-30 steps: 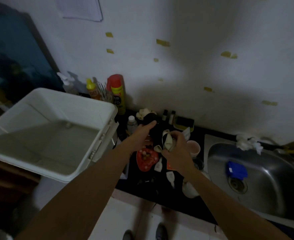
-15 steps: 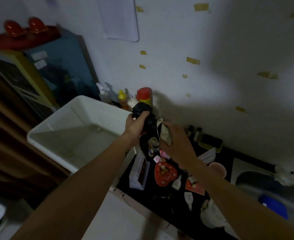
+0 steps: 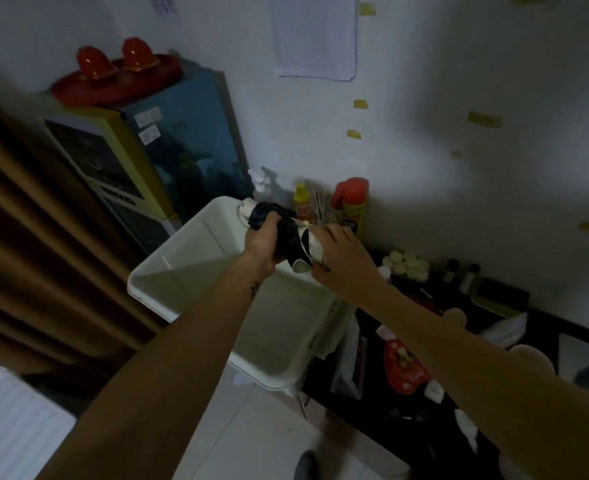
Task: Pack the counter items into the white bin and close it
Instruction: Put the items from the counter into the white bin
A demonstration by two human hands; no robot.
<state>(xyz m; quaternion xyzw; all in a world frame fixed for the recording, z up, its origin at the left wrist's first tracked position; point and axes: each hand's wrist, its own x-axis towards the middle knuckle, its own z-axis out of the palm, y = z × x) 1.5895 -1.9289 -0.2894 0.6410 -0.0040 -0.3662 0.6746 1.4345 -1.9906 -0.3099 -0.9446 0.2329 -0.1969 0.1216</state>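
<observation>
The left grip [image 3: 263, 242] is curled tight round the upper end of a dark, cream-edged bundle [image 3: 288, 233], and the right grip [image 3: 341, 261] closes over its lower cream end. The bundle's long axis slants from upper left to lower right above the far right corner of the white bin [image 3: 168, 258]. The bin's mouth is open beneath, its right wall just beside the dark worktop's [image 3: 424, 431] left edge

Home kitchen, blue fridge [image 3: 182, 150], black counter [image 3: 424, 445] against the wall, yellow bottle [image 3: 300, 202], spray can [image 3: 353, 204]
</observation>
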